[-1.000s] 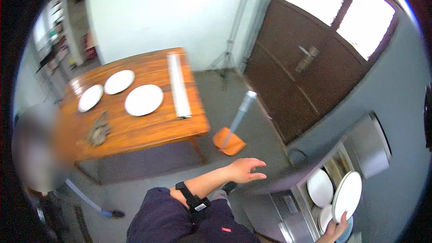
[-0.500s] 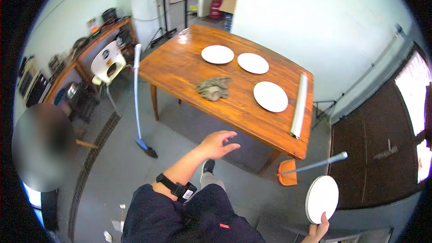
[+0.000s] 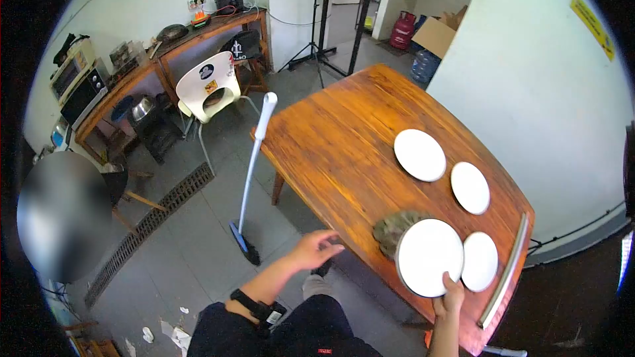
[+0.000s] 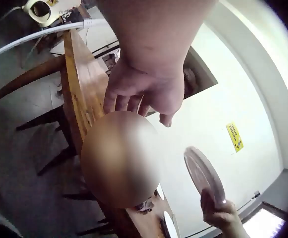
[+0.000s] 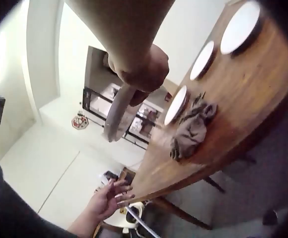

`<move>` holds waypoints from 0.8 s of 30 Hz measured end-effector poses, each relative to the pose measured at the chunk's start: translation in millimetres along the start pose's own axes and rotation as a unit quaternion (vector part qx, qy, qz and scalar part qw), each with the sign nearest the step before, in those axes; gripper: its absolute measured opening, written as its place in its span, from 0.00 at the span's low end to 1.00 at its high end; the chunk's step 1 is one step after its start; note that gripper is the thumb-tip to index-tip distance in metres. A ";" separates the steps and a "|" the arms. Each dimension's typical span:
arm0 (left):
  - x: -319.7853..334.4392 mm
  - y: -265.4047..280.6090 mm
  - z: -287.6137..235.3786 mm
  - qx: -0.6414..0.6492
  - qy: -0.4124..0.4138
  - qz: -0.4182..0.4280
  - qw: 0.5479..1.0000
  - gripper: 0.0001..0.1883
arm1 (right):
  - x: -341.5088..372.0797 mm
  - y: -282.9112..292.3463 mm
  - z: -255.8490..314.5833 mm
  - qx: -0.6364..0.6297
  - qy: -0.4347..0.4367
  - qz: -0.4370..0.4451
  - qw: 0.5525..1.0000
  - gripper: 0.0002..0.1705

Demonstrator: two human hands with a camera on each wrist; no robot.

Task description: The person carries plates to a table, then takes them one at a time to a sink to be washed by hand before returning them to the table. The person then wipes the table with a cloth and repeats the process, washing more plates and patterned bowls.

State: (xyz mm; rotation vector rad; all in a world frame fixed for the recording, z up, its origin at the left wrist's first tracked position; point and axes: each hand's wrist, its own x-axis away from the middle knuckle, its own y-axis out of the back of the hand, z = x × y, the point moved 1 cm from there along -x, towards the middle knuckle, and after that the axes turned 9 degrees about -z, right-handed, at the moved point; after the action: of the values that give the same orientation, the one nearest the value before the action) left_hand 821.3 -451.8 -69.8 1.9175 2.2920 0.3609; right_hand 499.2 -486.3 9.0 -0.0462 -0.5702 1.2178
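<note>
My right hand (image 3: 452,296) grips a round white plate (image 3: 430,258) by its near edge, thumb on the upper face. The plate is above the near side of the wooden table (image 3: 331,152), overlapping a crumpled grey-green cloth (image 3: 390,228) in the head view. Side-on in the left wrist view, the held plate (image 4: 203,171) looks thick at the rim. Three more white plates lie on the tabletop: one farther back (image 3: 419,155), another toward the wall (image 3: 470,188), a third right of the held one (image 3: 480,262). My left hand (image 3: 314,251) hovers at the table's near edge, fingers loosely bent, holding nothing.
A long pale strip (image 3: 506,271) lies along the table's right end. A broom (image 3: 251,178) stands at the table's left corner, near a white chair (image 3: 208,86). A floor drain grate (image 3: 149,238) runs along the left. A white wall (image 3: 529,92) rises behind the table.
The view has swung from the metal cabinet at the right to the table. My right hand has brought the plate from the cabinet to above the table. My left hand stays loosely bent.
</note>
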 end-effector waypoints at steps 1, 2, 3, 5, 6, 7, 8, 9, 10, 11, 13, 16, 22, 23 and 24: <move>-18.4 2.8 -0.6 0.005 0.005 0.017 1.000 0.22 | -26.9 -23.1 -15.0 0.014 -0.041 0.017 0.999 0.22; -37.5 4.2 2.1 0.030 0.044 0.026 0.998 0.21 | -51.9 -45.6 -31.2 0.008 -0.063 0.039 0.997 0.22; -53.3 4.8 5.8 0.055 0.083 0.038 0.994 0.21 | -71.1 -65.4 -49.5 0.001 -0.086 0.057 0.995 0.22; -85.0 3.9 7.2 0.162 0.135 -0.005 0.978 0.19 | -100.2 -108.1 -72.2 0.031 -0.100 0.078 0.991 0.22; -98.9 8.4 6.4 0.213 0.158 -0.025 0.964 0.18 | -106.3 -132.6 -77.9 0.038 -0.114 0.075 0.990 0.22; -113.1 16.0 5.6 0.161 0.157 -0.039 0.974 0.17 | -113.2 -155.3 -82.4 0.044 -0.126 0.072 0.988 0.22; -127.6 23.8 1.5 0.109 0.156 -0.050 0.980 0.15 | -123.7 -171.1 -90.0 0.047 -0.142 0.090 0.985 0.21; -137.6 28.5 0.5 0.057 0.154 -0.060 0.985 0.14 | -136.5 -182.6 -102.3 0.025 -0.145 0.104 0.984 0.21; -150.3 27.8 19.3 0.022 0.157 -0.100 0.982 0.11 | -147.0 -190.4 -111.5 0.040 -0.142 0.109 0.983 0.21; -160.0 31.9 25.5 0.033 0.170 -0.106 0.979 0.10 | -155.7 -200.4 -118.8 0.054 -0.140 0.112 0.982 0.20; -182.9 42.9 29.5 0.054 0.196 -0.121 0.972 0.09 | -181.9 -209.1 -139.1 0.136 -0.106 0.116 0.978 0.18; -210.0 56.9 30.3 0.027 0.226 -0.133 0.965 0.09 | -187.4 -239.0 -117.5 0.412 -0.124 0.119 0.895 0.19; -256.3 57.0 73.1 -0.087 0.173 -0.153 0.969 0.12 | -224.9 -256.5 -126.4 0.695 0.119 0.127 0.698 0.32; -260.3 57.1 72.2 -0.093 0.188 -0.151 0.966 0.12 | -222.2 -267.9 -120.5 0.715 0.103 0.108 0.682 0.32; -264.7 57.5 69.2 -0.099 0.201 -0.150 0.963 0.13 | -221.0 -276.6 -115.8 0.735 0.089 0.090 0.667 0.33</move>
State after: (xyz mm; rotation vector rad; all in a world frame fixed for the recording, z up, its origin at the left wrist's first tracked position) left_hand 941.8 -695.4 -135.0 1.4763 2.6167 0.9728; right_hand 741.1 -753.6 -84.8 1.1714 0.7451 1.5382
